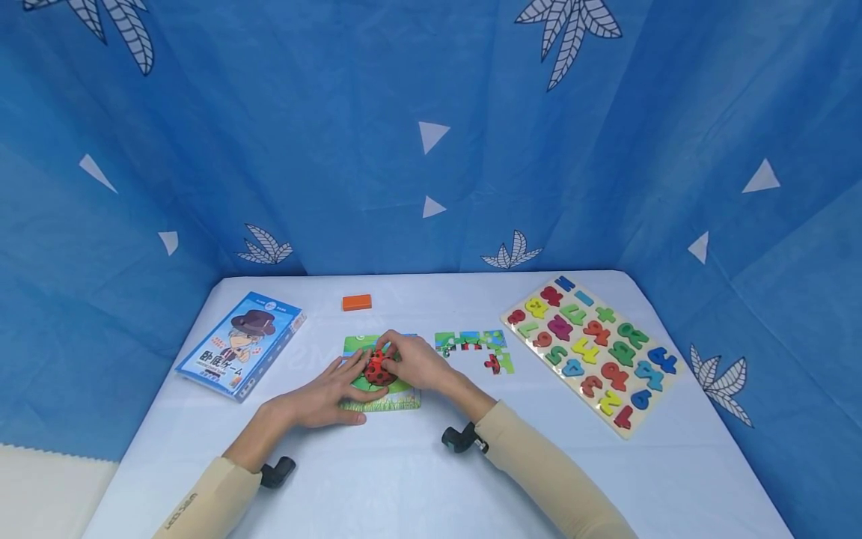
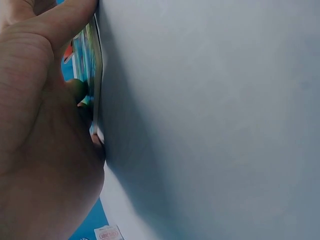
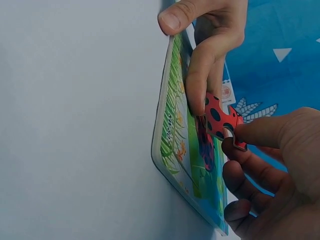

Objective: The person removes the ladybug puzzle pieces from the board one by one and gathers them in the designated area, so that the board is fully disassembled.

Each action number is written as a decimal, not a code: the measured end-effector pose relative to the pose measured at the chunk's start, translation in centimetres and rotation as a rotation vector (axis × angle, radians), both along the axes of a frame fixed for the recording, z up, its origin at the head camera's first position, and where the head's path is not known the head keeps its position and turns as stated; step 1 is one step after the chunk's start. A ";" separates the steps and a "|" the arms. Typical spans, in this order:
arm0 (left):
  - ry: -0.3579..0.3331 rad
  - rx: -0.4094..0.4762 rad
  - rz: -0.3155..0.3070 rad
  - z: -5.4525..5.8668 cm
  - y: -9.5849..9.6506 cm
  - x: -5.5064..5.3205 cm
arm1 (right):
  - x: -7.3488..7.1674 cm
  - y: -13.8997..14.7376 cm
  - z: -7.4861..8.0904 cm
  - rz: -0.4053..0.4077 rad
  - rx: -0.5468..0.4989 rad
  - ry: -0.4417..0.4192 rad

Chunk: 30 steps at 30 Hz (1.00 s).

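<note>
A ladybug jigsaw board [image 1: 397,403] lies flat on the table under both hands. My right hand [image 1: 419,364] pinches a red, black-spotted puzzle piece [image 3: 239,142] between thumb and fingertips, tilted up above the board. Another spotted piece [image 3: 215,116] stands against it; whether the two are joined I cannot tell. My left hand [image 1: 330,395] rests spread at the board's left side, one finger touching the spotted piece and the thumb near the lower edge. In the left wrist view, the left palm [image 2: 45,125] hides most of the board.
Several puzzle pieces [image 1: 481,338] lie right of the board, with a red-and-green piece [image 1: 493,364] below. Farther right is a wooden number board [image 1: 586,344]. A blue card-game box [image 1: 242,344] lies left, an orange block [image 1: 356,302] behind. Blue curtains [image 1: 431,187] enclose the table.
</note>
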<state>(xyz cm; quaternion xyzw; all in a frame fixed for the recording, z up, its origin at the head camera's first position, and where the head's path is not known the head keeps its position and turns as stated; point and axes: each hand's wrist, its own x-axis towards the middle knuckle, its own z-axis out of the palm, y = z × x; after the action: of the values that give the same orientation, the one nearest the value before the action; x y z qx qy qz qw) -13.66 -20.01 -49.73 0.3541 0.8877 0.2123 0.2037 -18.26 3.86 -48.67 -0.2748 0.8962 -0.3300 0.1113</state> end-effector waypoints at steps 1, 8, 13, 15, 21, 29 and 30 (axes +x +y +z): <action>-0.001 0.001 0.001 0.0 0.0 0.0 | 0.0 0.0 0.0 0.000 -0.006 -0.002; -0.002 -0.007 0.007 0.4 0.0 -0.4 | -0.4 0.0 0.2 0.005 -0.042 -0.011; 0.014 -0.009 0.008 0.8 0.1 -0.7 | -0.7 0.0 0.6 0.005 -0.060 0.001; 0.023 -0.005 0.009 0.8 0.1 -0.7 | -0.7 0.0 0.7 0.002 -0.071 0.003; 0.001 -0.003 -0.001 0.3 0.0 -0.2 | -0.1 0.1 0.0 0.000 -0.086 -0.018; 0.003 0.001 0.010 -0.3 0.0 0.3 | 0.6 0.7 -0.5 -0.039 -0.140 -0.016; 0.002 0.000 0.008 -0.3 0.0 0.3 | 0.6 0.9 -0.5 -0.045 -0.147 -0.025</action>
<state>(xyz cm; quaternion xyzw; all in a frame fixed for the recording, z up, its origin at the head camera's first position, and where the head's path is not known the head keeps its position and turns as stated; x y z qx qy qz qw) -13.34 -19.97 -50.02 0.3507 0.8894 0.2126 0.2019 -17.68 4.75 -49.13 -0.2579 0.8741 -0.4007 0.0944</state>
